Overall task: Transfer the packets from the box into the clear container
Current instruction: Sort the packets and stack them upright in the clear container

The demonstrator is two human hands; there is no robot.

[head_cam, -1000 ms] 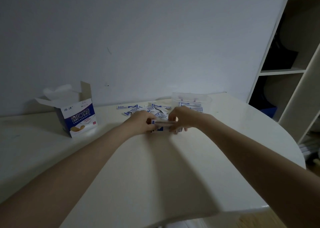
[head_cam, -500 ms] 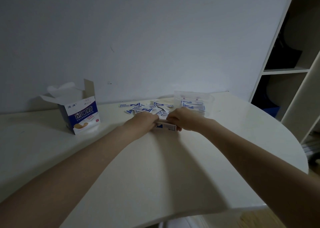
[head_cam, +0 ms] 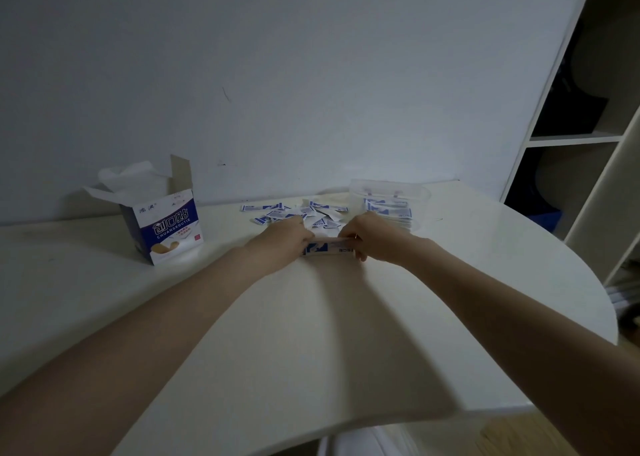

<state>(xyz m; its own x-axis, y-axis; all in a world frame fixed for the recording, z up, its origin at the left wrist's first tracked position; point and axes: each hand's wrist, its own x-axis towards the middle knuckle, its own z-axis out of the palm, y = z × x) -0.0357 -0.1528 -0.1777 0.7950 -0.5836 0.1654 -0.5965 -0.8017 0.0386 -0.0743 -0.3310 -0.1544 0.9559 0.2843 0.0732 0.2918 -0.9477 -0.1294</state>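
Note:
A stack of white and blue packets (head_cam: 329,248) stands on edge on the white table (head_cam: 311,334). My left hand (head_cam: 282,239) grips its left end and my right hand (head_cam: 367,237) grips its right end. Behind my hands several loose packets (head_cam: 294,213) lie scattered near the wall. The clear container (head_cam: 389,201) sits just beyond my right hand and holds several packets. The blue and white box (head_cam: 166,225) stands open at the left, with white paper sticking out of its top.
A grey wall runs close behind the table. White shelving (head_cam: 571,140) with dark objects stands at the right. The table's curved edge falls away at the right and front, with wooden floor below.
Both hands have squared the packets between them into a tidy stack on the table. The view shifted slightly; box and container stayed put.

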